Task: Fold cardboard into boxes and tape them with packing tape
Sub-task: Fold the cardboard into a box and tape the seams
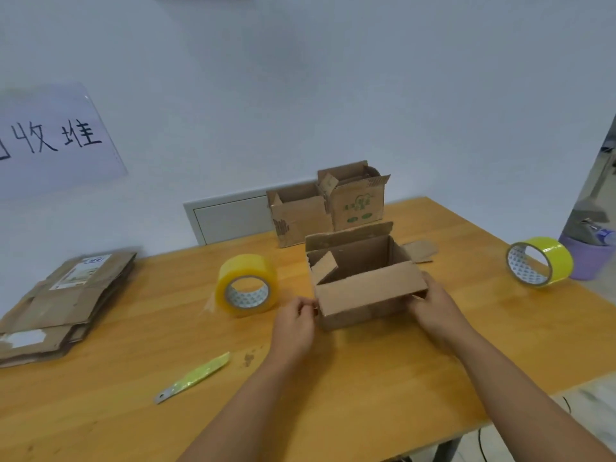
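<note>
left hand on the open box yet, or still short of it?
Touching. The head view shows the left hand with its fingertips pinching the near-left corner of the open box, no gap visible between them.

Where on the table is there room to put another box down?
Bare wood lies between the open box and the right tape roll, and between the yellow knife and the flat cardboard pile. The back, by the two finished boxes, is crowded.

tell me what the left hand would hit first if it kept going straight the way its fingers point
The left hand points up and right, fingertips already at the near-left corner of the open cardboard box, so it would probably meet that corner at once. The tape roll lies off to its left, outside that line.
</note>
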Demonstrator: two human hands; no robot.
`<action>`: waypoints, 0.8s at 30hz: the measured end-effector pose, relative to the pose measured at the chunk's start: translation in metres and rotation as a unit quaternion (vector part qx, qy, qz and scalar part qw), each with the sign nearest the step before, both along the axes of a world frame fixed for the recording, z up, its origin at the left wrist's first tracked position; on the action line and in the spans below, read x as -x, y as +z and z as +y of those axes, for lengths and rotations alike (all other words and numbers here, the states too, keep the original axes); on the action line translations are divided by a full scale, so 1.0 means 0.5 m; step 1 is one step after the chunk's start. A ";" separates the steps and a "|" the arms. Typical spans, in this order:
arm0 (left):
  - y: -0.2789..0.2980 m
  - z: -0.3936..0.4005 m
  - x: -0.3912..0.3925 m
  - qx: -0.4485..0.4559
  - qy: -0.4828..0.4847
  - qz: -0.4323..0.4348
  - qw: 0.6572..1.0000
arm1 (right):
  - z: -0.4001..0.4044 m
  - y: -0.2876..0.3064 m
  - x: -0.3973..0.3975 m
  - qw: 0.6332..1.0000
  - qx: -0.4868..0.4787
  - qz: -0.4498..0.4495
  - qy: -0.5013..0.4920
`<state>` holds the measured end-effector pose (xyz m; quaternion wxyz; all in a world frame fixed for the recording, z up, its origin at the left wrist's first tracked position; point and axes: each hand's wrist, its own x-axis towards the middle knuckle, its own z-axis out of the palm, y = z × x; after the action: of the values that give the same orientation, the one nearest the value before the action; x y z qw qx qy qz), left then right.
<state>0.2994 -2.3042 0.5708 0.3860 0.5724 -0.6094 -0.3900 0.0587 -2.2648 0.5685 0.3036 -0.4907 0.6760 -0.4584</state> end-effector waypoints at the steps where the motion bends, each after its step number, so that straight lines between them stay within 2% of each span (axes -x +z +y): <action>1: 0.016 0.006 0.000 -0.032 0.000 0.058 0.998 | -0.001 0.000 0.001 1.000 -0.009 0.001 -0.005; 3: 0.047 0.009 0.001 -0.078 -0.019 0.137 0.987 | 0.000 0.012 0.002 0.999 -0.015 -0.037 -0.010; 4: 0.058 0.008 0.000 -0.081 -0.036 0.142 0.986 | -0.001 0.021 0.003 0.997 -0.014 -0.074 -0.016; 7: 0.073 0.002 -0.002 -0.042 -0.062 0.087 0.993 | -0.001 0.042 0.004 0.982 -0.009 -0.190 -0.020; 10: 0.060 -0.009 0.006 -0.033 -0.076 0.059 0.995 | 0.007 0.039 -0.003 0.985 0.011 -0.164 0.047; 14: 0.029 -0.030 0.033 -0.055 -0.063 0.095 0.992 | -0.020 0.019 0.011 0.982 0.023 -0.176 0.062; 17: 0.015 -0.053 0.047 -0.025 -0.112 0.032 0.993 | -0.060 -0.003 0.031 0.980 0.037 -0.186 0.054; 20: -0.001 -0.096 0.069 0.022 -0.168 -0.074 0.983 | -0.106 -0.008 0.039 0.987 0.045 -0.143 0.062; 24: -0.002 -0.161 0.110 0.017 -0.183 -0.175 0.967 | -0.179 -0.003 0.068 0.985 0.057 -0.150 0.060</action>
<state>0.2445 -2.3847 0.5698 0.2050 0.5041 -0.7681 -0.3376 0.0245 -2.3545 0.5669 0.4001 -0.4721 0.5653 -0.5454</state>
